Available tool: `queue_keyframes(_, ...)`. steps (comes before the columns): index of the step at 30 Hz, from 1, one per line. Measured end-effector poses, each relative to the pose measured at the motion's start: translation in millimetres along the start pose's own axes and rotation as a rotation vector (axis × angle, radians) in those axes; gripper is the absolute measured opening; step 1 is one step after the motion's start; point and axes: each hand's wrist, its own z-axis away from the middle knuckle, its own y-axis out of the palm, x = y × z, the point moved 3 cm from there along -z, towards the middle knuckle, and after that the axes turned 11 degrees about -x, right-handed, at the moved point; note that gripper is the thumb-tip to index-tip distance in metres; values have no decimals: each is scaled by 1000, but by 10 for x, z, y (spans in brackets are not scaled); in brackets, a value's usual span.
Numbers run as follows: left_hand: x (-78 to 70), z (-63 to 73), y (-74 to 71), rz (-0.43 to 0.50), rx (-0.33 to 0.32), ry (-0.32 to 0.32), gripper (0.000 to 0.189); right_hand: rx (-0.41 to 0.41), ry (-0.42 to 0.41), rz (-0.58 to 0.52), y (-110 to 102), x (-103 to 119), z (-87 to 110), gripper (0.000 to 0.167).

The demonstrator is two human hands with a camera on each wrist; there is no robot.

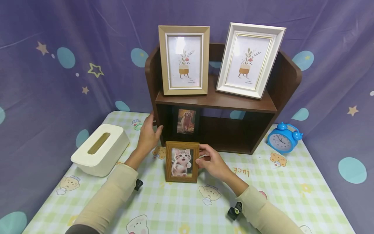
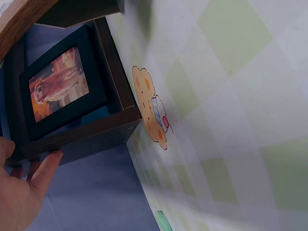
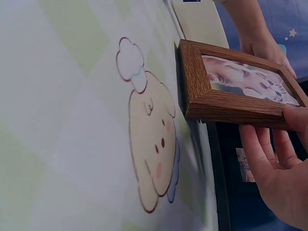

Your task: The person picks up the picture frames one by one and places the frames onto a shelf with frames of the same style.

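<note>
My right hand point(image 1: 214, 164) pinches a brown wooden photo frame point(image 1: 182, 179) by its right edge, the thumb on the front and the fingers behind. The frame stands upright in front of the shelf and holds a kitten picture point(image 3: 250, 79). My left hand point(image 1: 148, 135) holds the left side panel of the dark brown shelf point(image 1: 216, 100); in the left wrist view its fingertips point(image 2: 50, 159) lie at the panel's edge. Inside the lower compartment, on the left, stands a black frame point(image 2: 91, 72) with a dog picture point(image 1: 186, 121).
On the upper board stand a tan frame point(image 1: 205, 61) and a white frame point(image 1: 270, 58), the white one angled. A cream tissue box point(image 1: 111, 152) lies at the left, and a blue alarm clock point(image 1: 282, 139) at the right. Checked cloth point(image 1: 175, 208) covers the table before a purple curtain point(image 1: 58, 19).
</note>
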Motion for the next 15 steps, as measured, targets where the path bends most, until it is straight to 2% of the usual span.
queue_keyframes(5, 0, 0, -2, -1, -1, -1, 69, -1, 12, -38, -74, 45, -25, 49)
queue_keyframes(15, 3, -1, 0, 21, 2, -4, 69, -98, 13, -56, -429, 195, -182, 51)
